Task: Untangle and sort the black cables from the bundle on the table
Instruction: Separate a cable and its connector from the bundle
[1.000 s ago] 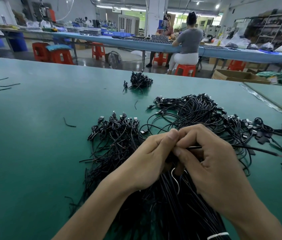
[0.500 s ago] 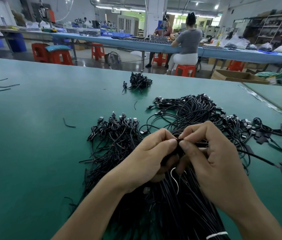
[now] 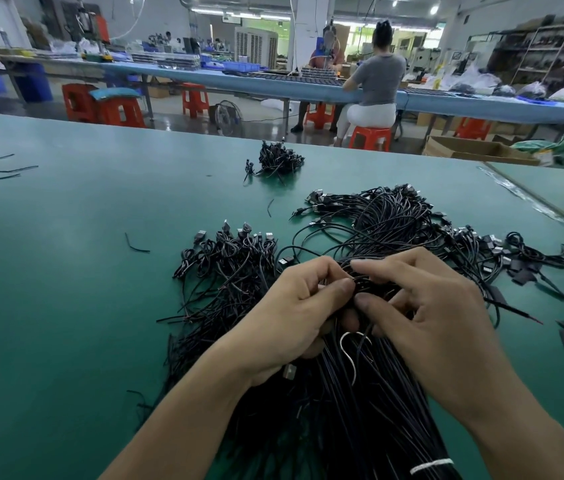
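Bundle of black cables, bound nearest the viewer by a white tie, runs beneath both hands on the green table. Left hand and right hand meet fingertip to fingertip, each pinching thin strands at the bundle's upper end. Bare tabletop extends leftward. Beyond the hands lie loose cables with connectors, and a small pile sits near the far edge.

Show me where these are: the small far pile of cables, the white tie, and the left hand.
small far pile of cables (image 3: pixel 278 159): head view, middle of the heap.
white tie (image 3: pixel 431 466): head view, middle of the white band.
left hand (image 3: pixel 299 315): head view, back of the hand.
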